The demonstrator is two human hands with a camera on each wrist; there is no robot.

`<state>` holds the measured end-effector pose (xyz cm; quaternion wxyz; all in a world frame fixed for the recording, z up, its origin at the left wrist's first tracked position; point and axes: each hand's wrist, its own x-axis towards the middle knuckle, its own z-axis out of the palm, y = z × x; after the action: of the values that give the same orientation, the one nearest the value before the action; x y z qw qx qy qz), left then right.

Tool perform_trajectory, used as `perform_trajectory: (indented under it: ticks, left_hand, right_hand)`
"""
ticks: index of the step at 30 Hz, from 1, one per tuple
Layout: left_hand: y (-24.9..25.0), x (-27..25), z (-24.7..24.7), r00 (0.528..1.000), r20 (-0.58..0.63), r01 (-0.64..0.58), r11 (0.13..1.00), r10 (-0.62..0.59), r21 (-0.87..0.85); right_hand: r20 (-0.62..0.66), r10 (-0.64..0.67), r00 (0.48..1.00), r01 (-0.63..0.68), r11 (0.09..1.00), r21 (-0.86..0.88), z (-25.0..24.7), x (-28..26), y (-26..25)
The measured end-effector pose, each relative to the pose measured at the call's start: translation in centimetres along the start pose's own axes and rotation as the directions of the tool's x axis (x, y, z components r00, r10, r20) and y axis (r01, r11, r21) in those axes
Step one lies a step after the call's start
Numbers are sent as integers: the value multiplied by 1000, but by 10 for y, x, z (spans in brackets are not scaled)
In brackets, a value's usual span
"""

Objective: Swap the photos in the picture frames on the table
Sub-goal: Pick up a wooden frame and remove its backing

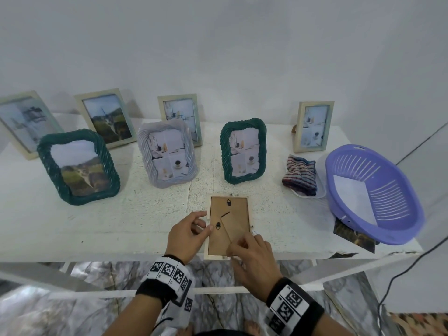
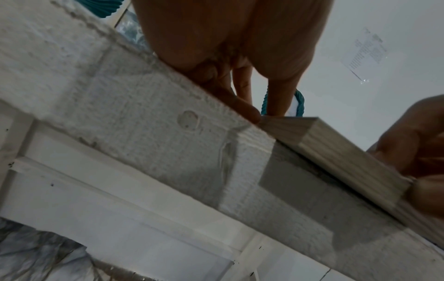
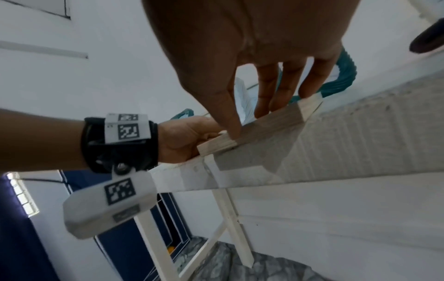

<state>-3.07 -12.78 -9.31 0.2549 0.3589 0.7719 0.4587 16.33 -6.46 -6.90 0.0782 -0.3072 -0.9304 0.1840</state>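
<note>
Right hand (image 1: 252, 255), near table edge (image 1: 97, 253): fingers curled onto the bottom of the brown backing board (image 1: 229, 229), at the foot of its stand. Left hand (image 1: 188, 235): thumb and forefinger pinching at the left rail of the face-down wooden frame (image 1: 206, 248). Frame's long axis runs away from the person, between both hands; standing frames beyond.

White table (image 1: 97, 221): standing frames, face-down frame (image 1: 229, 226), folded cloth (image 1: 300, 177), purple basket (image 1: 373, 192).

My hands (image 1: 252, 253) cover the bottom of the face-down frame (image 1: 229, 214), so its photo side's hidden. The far-left frame (image 1: 24, 122) is cut off by the edge. The basket (image 1: 373, 195) covers most of a print (image 1: 351, 235).
</note>
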Motion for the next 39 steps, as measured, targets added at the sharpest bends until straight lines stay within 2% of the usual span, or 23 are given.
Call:
perform_trajectory:
  ticks: [4,7,9,13,20,25,28,31,33,36,39]
  left_hand:
    - [-2,-2,-1,1000,8,-24,1000,24,0]
    - [-4,-3,-4,998,26,-65,998,66,-10]
    - [-6,-4,-6,996,42,-83,996,84,-12]
    - [-8,-5,-7,995,39,-96,995,97,-29]
    - [-8,-5,-6,997,23,-68,995,70,-77]
    - [-8,-6,-6,998,22,-55,995,57,-89]
    - [-9,-6,-6,998,20,-56,994,58,-93]
    - [-9,-5,-6,998,25,-50,995,52,-92]
    - [-9,-4,-7,998,32,-46,995,49,-88]
    - [-10,-3,-8,998,39,-41,994,45,-100]
    - [-8,-4,-8,998,44,-39,993,43,-108]
  right_hand:
    - [24,-8,1000,10,999,-52,-11,9,1]
    - [18,117,993,-111,978,-179,-21,25,-3]
    - [87,217,972,-192,953,-235,-26,35,-4]
    - [180,252,951,-207,950,-235,-23,46,-7]
    - [59,279,959,-264,947,-186,-35,54,-6]
    - [-85,291,953,-300,946,-127,-62,45,24]
    - [-77,347,935,-355,926,-132,-71,34,58]
    - [-9,396,918,-393,907,-154,-68,24,80]
    - [25,404,914,-393,901,-185,-63,21,83]
    - [11,421,907,-409,885,-223,-59,23,81]
    - [24,473,881,-448,849,-282,-61,26,80]
